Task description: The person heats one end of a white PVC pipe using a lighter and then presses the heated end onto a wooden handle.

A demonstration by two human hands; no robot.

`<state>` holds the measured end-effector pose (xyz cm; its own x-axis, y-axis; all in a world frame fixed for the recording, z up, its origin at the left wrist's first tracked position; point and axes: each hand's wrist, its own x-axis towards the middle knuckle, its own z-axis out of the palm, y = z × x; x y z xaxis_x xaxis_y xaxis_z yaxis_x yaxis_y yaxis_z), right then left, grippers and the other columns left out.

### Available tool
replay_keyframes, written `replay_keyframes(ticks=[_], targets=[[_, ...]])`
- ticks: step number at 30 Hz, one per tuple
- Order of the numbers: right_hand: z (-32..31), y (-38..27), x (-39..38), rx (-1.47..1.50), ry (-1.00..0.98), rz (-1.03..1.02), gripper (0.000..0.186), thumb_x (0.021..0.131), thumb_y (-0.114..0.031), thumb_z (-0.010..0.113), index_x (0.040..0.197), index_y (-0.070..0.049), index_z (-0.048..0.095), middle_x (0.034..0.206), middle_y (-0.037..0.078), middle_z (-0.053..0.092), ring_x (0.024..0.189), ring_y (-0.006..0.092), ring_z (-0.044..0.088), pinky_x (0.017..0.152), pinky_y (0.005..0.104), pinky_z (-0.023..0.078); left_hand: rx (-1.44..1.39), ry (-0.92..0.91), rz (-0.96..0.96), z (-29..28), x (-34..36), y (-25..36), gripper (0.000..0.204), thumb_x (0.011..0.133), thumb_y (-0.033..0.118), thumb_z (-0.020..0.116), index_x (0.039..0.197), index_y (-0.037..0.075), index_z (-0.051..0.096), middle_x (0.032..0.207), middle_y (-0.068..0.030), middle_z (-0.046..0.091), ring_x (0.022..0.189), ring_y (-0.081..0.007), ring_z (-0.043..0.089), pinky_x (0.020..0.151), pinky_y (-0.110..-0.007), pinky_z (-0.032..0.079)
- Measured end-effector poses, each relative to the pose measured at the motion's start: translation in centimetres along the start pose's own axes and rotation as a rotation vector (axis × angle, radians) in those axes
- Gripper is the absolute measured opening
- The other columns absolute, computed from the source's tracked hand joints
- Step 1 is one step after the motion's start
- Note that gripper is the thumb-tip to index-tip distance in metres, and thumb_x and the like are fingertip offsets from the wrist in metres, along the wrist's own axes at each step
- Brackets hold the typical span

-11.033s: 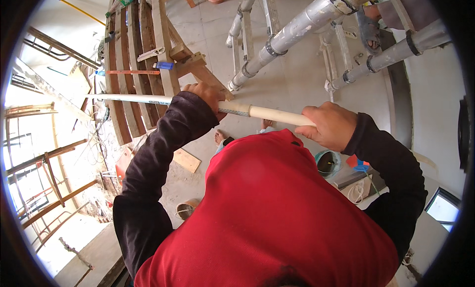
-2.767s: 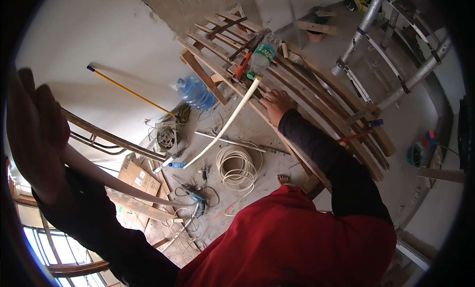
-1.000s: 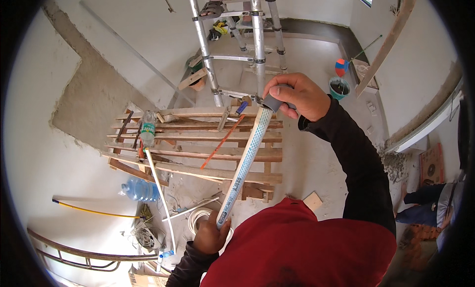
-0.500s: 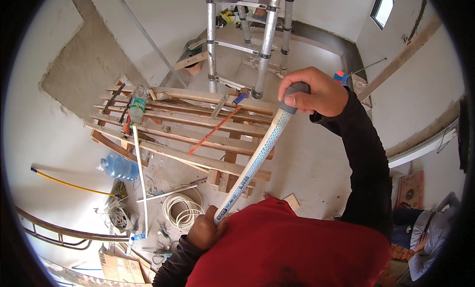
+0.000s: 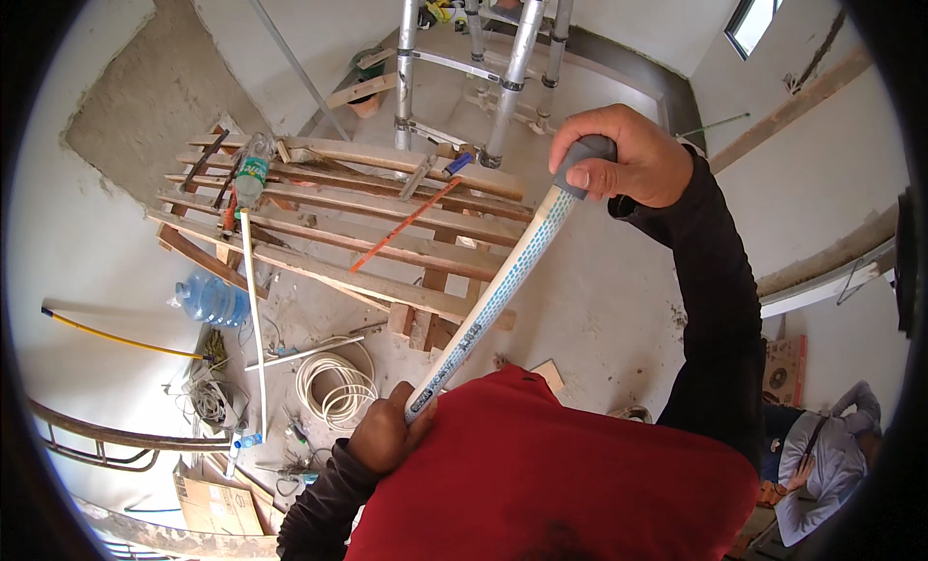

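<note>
My right hand (image 5: 623, 155) is closed around a grey fitting (image 5: 586, 161) at the upper end of a white pipe (image 5: 512, 271) with blue printing. My left hand (image 5: 385, 428) grips the same pipe near its lower end, close against my red top. The pipe slants up to the right in front of me. Behind it stands a slatted wooden trestle (image 5: 343, 257) with a plastic bottle (image 5: 251, 177), an orange-red strip (image 5: 401, 228) and a blue-handled tool (image 5: 458, 165) lying on it. A thin white length of pipe or trunking (image 5: 252, 319) leans against the trestle's left part.
An aluminum ladder (image 5: 512, 58) stands beyond the trestle. On the left floor are a large water jug (image 5: 216, 298), coiled cable (image 5: 331, 385) and cardboard (image 5: 217, 503). A long timber (image 5: 793, 107) leans at the right wall. Another person (image 5: 817, 464) is at the lower right.
The pipe was level across me earlier and now slants. The grey fitting, askew on its end a second ago, now covers that end. My right hand and the pipe's top have risen rightward.
</note>
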<state>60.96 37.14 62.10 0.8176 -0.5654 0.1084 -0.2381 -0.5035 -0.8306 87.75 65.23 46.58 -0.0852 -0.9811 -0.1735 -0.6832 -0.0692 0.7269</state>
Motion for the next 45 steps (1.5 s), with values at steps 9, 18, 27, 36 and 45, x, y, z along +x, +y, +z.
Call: replay_keyframes(ticks=[9, 18, 27, 36, 45], targets=[[0.0, -0.4, -0.1, -0.045, -0.017, -0.027, 0.033, 0.086, -0.033, 0.065, 0.091, -0.001, 0.063, 0.071, 0.004, 0.057, 0.060, 0.0106, 0.057, 0.057, 0.0239, 0.046, -0.031, 0.003, 0.050, 0.1, -0.1, -0.1, 0.036, 0.094, 0.033, 0.060, 0.092, -0.002, 0.051, 0.061, -0.0267, 0.057, 0.057, -0.0449, 0.059, 0.051, -0.048, 0.047], [0.3, 0.3, -1.7, 0.070, 0.093, 0.064, 0.026, 0.091, -0.027, 0.065, 0.094, -0.001, 0.064, 0.077, 0.002, 0.059, 0.060, 0.0092, 0.054, 0.055, 0.0223, 0.045, -0.094, -0.005, 0.022, 0.4, 0.1, 0.1, 0.034, 0.094, 0.031, 0.060, 0.095, -0.002, 0.053, 0.063, -0.0267, 0.058, 0.058, -0.0442, 0.060, 0.052, -0.047, 0.047], [4.6, -0.8, -7.5, 0.429, -0.154, -0.778, 0.047, 0.077, -0.032, 0.075, 0.101, 0.005, 0.059, 0.080, 0.009, 0.063, 0.060, 0.0230, 0.060, 0.059, 0.0344, 0.050, -0.066, 0.106, 0.111, 0.2, 1.5, -0.5, 0.029, 0.095, 0.027, 0.059, 0.092, -0.001, 0.052, 0.064, -0.0236, 0.056, 0.059, -0.0421, 0.059, 0.052, -0.045, 0.045], [9.3, -9.9, -5.0, 0.796, -0.587, -1.032, 0.042, 0.078, -0.026, 0.075, 0.103, 0.006, 0.066, 0.066, 0.011, 0.064, 0.053, 0.0249, 0.062, 0.045, 0.0323, 0.046, -0.061, 0.133, 0.087, -2.1, 1.6, -1.3, 0.046, 0.098, 0.030, 0.054, 0.126, -0.007, 0.050, 0.092, -0.0243, 0.063, 0.085, -0.0316, 0.063, 0.080, -0.040, 0.049], [9.0, -12.0, -5.0, 0.801, -0.583, -1.187, 0.057, 0.079, -0.029, 0.077, 0.116, 0.008, 0.054, 0.062, 0.005, 0.060, 0.049, 0.0180, 0.060, 0.043, 0.0301, 0.043, -0.063, 0.117, 0.055, -3.1, 2.3, 1.5, 0.042, 0.100, 0.031, 0.051, 0.120, -0.006, 0.051, 0.089, -0.0223, 0.065, 0.083, -0.0315, 0.066, 0.077, -0.038, 0.051]])
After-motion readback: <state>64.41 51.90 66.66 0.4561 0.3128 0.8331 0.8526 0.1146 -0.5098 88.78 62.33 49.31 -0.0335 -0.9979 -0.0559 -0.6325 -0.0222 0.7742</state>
